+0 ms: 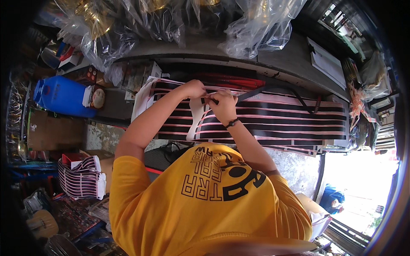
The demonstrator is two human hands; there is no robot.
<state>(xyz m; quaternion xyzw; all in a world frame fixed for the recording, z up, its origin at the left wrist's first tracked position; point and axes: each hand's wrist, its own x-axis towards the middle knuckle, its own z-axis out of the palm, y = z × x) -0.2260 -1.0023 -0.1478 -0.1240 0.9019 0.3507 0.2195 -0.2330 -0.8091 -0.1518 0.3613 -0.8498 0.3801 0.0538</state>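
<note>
Both my hands meet over a large sheet of black stripes with pink and white edges (273, 112), spread on the bench. My right hand (224, 106), with a dark band on its wrist, is closed on a long black strip (252, 92). That strip arcs away to the right and comes down on the striped sheet. My left hand (194, 89) is closed, fingertips pinched close to the right hand's; what lies between them is too small to make out. Below the fingers hangs a curled white strip (196, 117), its upper end partly hidden by my hands.
Plastic-wrapped goods (256, 32) cover the shelf beyond the bench. Red packets (232, 81) lie behind the sheet. A blue jug (66, 96) stands left; a clipboard with paper (326, 62) is at far right. More striped sheets (82, 179) lie lower left. Another person (332, 199) is outside, lower right.
</note>
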